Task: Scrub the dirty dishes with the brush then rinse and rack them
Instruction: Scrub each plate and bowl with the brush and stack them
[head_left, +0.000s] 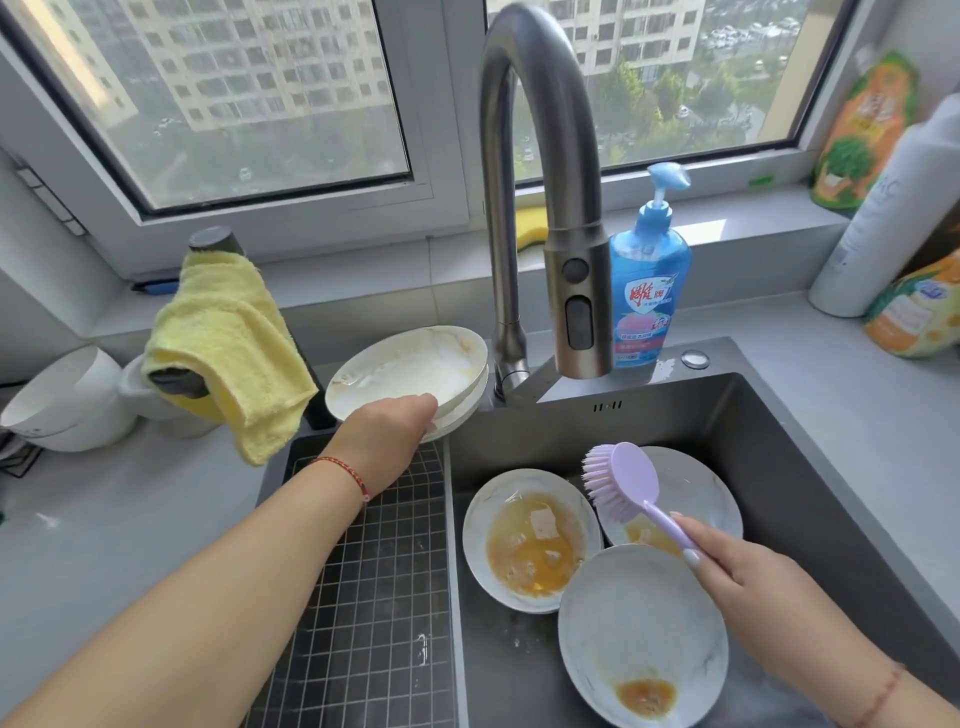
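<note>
The blue soap bottle (650, 291) behind the sink (779, 441) is showing a red logo in characters too small for me to read. The left hand (387, 431) is grasping the rim of the stacked dirty plates (410, 371) beside the faucet (540, 208). The right hand (727, 564) is gripping the lilac brush (623, 480) by its handle, over three soiled plates (530, 538) lying in the basin.

Grey worktop (841, 426) around dark sink (810, 467): white bowls (62, 400) far left, blue soap bottle (649, 291) behind sink, white bottle (883, 218) and orange pouch (914, 317) far right. Three dirty plates (530, 535) in sink basin.
</note>
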